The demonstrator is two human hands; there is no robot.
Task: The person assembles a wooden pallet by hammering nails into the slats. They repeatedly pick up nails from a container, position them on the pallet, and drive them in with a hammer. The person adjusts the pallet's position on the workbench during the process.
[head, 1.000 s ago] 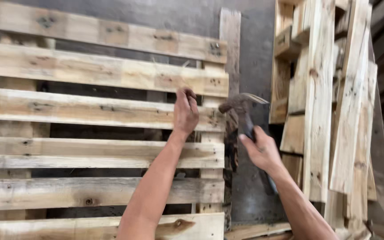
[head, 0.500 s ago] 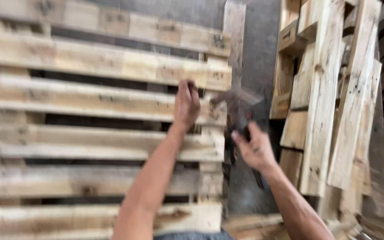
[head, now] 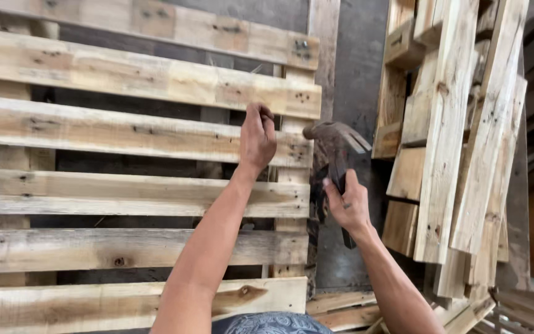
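At the centre of the frame our left hand [head: 258,137] pinches its fingertips together against the upper edge of a slat on the wooden pallet [head: 137,133]; whether a nail sits between them we cannot tell. Just to its right, our right hand [head: 348,204] is clamped on the handle of a claw hammer [head: 335,145], head raised level with the left hand, beside the stacked boards [head: 458,136] at right

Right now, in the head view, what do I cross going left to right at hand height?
Wooden pallet slats → left hand pinching at the slat's right end → claw hammer gripped by the right hand → grey wall gap → stack of leaning pallet boards.
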